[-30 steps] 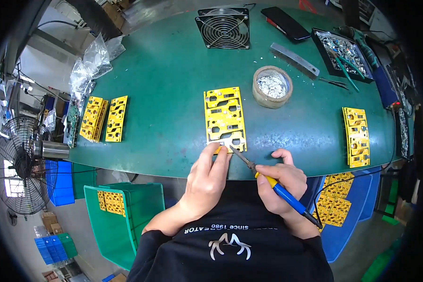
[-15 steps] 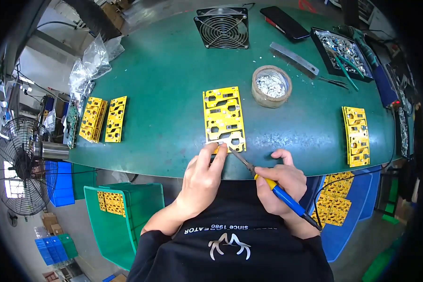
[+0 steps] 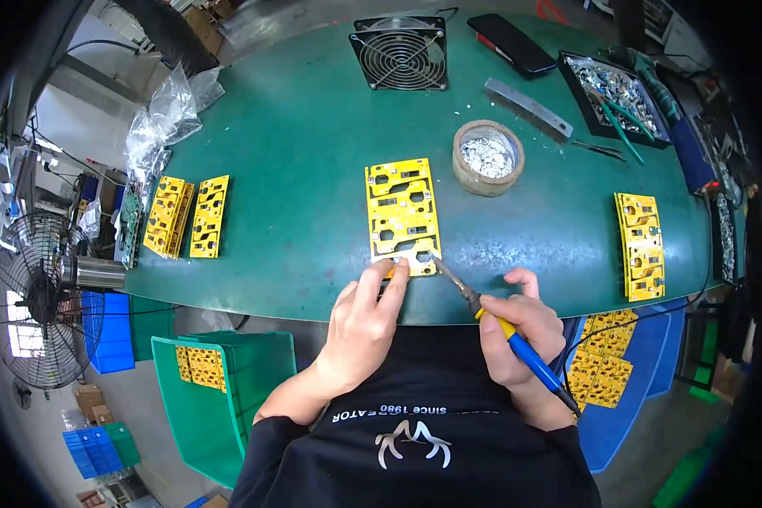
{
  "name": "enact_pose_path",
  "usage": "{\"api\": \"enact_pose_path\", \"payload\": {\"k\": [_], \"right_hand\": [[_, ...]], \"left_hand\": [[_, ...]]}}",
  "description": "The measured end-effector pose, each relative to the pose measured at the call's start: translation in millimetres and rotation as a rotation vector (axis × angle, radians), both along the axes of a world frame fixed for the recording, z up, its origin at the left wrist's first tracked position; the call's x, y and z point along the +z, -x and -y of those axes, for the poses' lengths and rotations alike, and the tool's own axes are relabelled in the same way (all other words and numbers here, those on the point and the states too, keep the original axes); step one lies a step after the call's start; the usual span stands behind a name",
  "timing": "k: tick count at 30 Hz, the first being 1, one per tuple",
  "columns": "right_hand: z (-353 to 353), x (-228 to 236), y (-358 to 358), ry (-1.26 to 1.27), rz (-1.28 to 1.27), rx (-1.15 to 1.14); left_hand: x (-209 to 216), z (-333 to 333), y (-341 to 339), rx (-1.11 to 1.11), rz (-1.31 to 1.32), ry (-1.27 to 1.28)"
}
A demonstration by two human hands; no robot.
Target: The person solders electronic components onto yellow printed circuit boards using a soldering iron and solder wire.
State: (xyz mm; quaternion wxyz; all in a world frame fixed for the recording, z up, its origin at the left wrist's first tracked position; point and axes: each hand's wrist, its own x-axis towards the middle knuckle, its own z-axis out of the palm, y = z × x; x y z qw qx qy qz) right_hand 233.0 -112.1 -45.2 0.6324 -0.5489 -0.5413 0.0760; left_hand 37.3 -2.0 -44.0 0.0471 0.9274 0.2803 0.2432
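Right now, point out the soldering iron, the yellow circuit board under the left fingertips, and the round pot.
Soldering iron point(image 3: 525, 350): head view, blue part of the handle.
Centre yellow circuit board point(image 3: 404, 212): head view, middle of its face.
Round pot point(image 3: 480, 183): head view, near outer wall.

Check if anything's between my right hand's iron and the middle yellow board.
Nothing visible: the soldering iron in your right hand has its tip at the lower right of the middle yellow board; your left hand is left of that tip.
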Motion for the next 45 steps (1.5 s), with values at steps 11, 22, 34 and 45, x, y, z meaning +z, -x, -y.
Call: {"api": "enact_pose_path", "payload": {"k": [11, 22, 34, 45], "right_hand": [[-11.7, 8.2, -26.4, 0.045, -0.041, -0.27], [-17.5, -2.9, -11.3, 0.112, 0.16, -0.152], [-16.5, -2.1, 16.0, 0.231, 0.37, 0.02], [-11.5, 4.8, -1.8, 0.094, 0.258, 0.06]], "left_hand": [[7.5, 13.4, -5.1, 0.007, 0.062, 0.073], [27.1, 9.5, 1.4, 0.004, 0.254, 0.212], [23.9, 6.3, 4.2, 0.025, 0.212, 0.451], [31.3, 13.8, 1.6, -0.107, 0.307, 0.438]]}}
